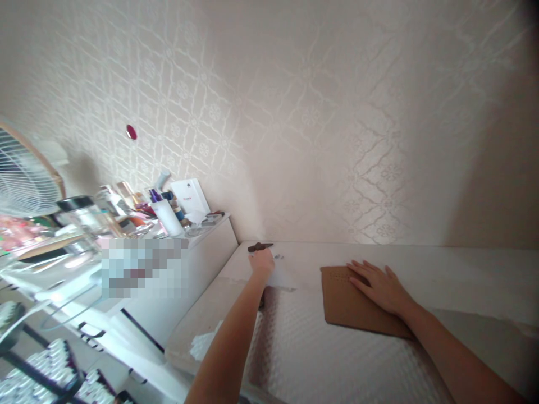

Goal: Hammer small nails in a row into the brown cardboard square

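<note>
My left hand (261, 261) reaches to the far edge of the white table (463, 275) and is closed around a small dark object (260, 246) by the wall; I cannot make out what it is. My right hand (377, 283) lies flat with fingers spread on a brown cardboard sheet (345, 306), pressing it against the table top. A strip of bubble wrap (320, 359) covers the near part of the table below the cardboard.
A white cabinet (202, 252) on the left carries bottles, a white box (190, 196) and other clutter. A fan (25, 174) stands at the far left. Patterned wallpaper (311, 118) rises right behind the table. A red dot (131, 132) sits on the wall.
</note>
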A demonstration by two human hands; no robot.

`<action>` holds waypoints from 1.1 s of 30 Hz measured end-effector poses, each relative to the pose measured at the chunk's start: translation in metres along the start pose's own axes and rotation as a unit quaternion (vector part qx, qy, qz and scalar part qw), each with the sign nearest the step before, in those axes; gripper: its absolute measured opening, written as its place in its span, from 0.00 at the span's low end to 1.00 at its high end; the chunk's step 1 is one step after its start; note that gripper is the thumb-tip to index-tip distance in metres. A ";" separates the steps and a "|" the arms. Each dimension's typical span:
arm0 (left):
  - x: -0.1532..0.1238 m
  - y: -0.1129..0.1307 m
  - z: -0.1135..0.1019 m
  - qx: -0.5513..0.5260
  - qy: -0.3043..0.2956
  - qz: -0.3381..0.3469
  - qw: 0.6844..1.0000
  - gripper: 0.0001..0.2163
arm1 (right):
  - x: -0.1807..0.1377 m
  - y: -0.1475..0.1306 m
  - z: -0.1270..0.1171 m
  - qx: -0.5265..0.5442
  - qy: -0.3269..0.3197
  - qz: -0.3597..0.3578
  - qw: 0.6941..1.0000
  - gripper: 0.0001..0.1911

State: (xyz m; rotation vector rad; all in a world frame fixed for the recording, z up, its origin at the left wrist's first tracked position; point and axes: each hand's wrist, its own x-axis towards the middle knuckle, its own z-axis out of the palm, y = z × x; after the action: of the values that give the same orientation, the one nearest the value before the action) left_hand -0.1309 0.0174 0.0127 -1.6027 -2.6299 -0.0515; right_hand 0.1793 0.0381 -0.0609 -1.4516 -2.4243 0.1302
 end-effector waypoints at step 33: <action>0.006 -0.001 -0.004 0.044 0.013 0.052 0.998 0.11 | -0.001 -0.005 -0.005 0.003 -0.004 0.003 1.000 0.29</action>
State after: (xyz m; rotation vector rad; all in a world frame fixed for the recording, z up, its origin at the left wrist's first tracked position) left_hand -0.1343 0.0216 0.0173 -1.6948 -2.4886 0.0465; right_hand 0.1773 0.0344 -0.0555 -1.4595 -2.4227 0.1449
